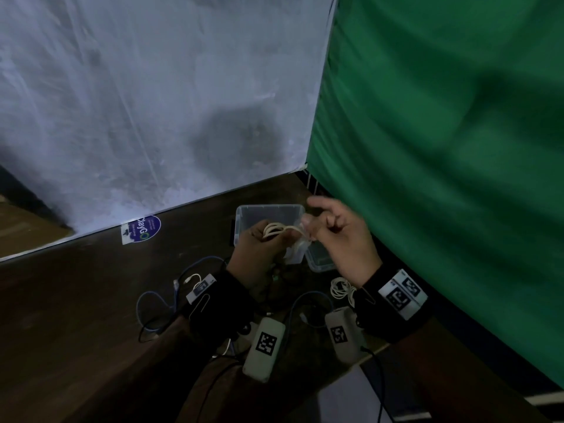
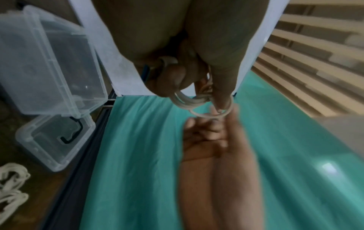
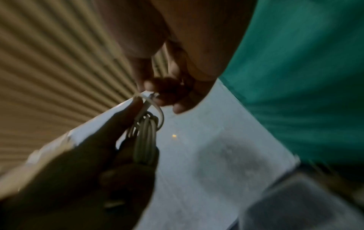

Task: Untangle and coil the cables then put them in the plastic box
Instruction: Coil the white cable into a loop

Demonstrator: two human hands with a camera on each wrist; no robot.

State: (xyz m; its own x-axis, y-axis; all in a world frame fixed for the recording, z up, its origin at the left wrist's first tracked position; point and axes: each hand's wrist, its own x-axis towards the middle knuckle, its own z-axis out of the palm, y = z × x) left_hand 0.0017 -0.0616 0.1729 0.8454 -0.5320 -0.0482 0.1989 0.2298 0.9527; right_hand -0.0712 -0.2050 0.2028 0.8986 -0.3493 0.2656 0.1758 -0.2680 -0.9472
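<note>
My left hand (image 1: pixel 259 245) grips a small coil of white cable (image 1: pixel 276 230) above the table, in front of the clear plastic box (image 1: pixel 244 213). My right hand (image 1: pixel 329 230) pinches the loose end of that same cable at the coil's right side. In the left wrist view the white cable loops (image 2: pixel 189 102) hang from my left hand's fingers (image 2: pixel 171 79). In the right wrist view the right thumb and forefinger (image 3: pixel 155 90) pinch the cable end (image 3: pixel 147 96) wrapped around the bundle (image 3: pixel 145 140). The clear plastic box (image 2: pixel 49 65) stands open.
The box lid (image 1: pixel 319 261) lies beside the box. A blue cable (image 1: pixel 158 300) and a black cable sprawl on the dark wooden table (image 1: pixel 76 315). Another white cable bundle (image 1: pixel 341 288) lies near my right wrist. A green cloth (image 1: pixel 442 148) hangs at the right, a white wall (image 1: pixel 152 102) behind.
</note>
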